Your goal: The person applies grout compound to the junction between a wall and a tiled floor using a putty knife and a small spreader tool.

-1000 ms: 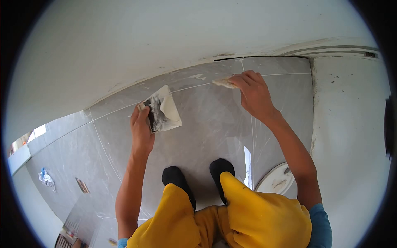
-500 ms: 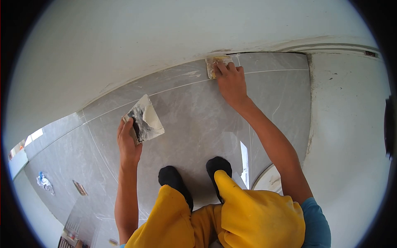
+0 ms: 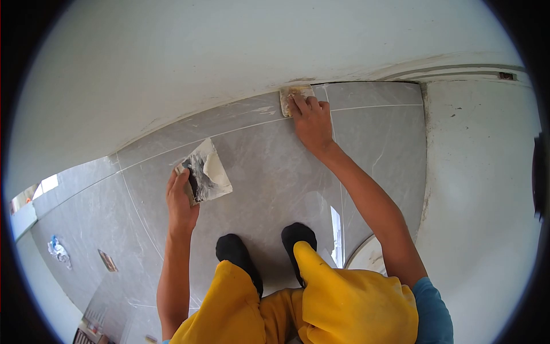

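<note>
My left hand grips a small board by its left edge, and a mound of whitish paste lies on its dark, smeared face. Higher up and to the right, the fingers of my right hand press on a flat, stained scraper. The scraper lies against the strip of grey tile along the foot of the white wall. Pale smears mark that strip just left of the scraper.
Grey tiles with white joints surround my black-socked feet. A white wall rises at the right. A crumpled wrapper and a small flat piece lie at the lower left. A round pale object is partly behind my right arm.
My right hand and the scraper have shifted slightly left along the tile strip. The whole view has moved a little, and the board appears slightly lower and further right.
</note>
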Motion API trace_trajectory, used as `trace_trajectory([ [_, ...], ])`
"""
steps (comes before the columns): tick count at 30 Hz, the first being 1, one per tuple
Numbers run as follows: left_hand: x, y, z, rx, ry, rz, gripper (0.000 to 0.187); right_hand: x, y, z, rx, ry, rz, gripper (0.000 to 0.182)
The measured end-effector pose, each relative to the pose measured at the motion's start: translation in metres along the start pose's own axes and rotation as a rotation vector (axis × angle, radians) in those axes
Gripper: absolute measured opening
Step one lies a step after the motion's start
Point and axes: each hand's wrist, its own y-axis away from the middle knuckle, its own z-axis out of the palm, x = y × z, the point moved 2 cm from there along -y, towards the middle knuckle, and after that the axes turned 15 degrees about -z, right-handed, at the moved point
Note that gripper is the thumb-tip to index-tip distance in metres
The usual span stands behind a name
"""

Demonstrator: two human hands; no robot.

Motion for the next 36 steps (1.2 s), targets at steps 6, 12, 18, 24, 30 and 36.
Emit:
trace_trajectory([
  [6, 0.001, -0.001, 0.015, -0.045, 0.000, -0.026, 0.024, 0.014, -0.012, -0.023, -0.350, 0.036, -0.107, 0.031],
  [12, -0.017, 0.000, 0.048, -0.099, 0.055, -0.155, 0.021, -0.022, 0.003, -0.086, 0.025, -0.555, 0.018, 0.041],
  [18, -0.025, 0.018, 0.064, -0.161, 0.090, -0.352, 0.017, -0.071, 0.023, -0.128, 0.087, -0.595, -0.170, 0.046],
  [24, -0.008, 0.017, 0.072, -0.155, -0.324, 0.020, 0.022, -0.034, 0.011, -0.151, 0.103, -0.580, -0.206, 0.039],
  [30, -0.015, 0.007, 0.062, -0.111, -0.326, 0.111, 0.020, -0.047, -0.007, -0.146, -0.098, -0.595, -0.393, 0.033],
  [36, 0.018, 0.006, 0.014, -0.016, -0.068, 0.114, 0.024, 0.022, 0.024, -0.062, 0.049, -0.266, 0.030, 0.043],
])
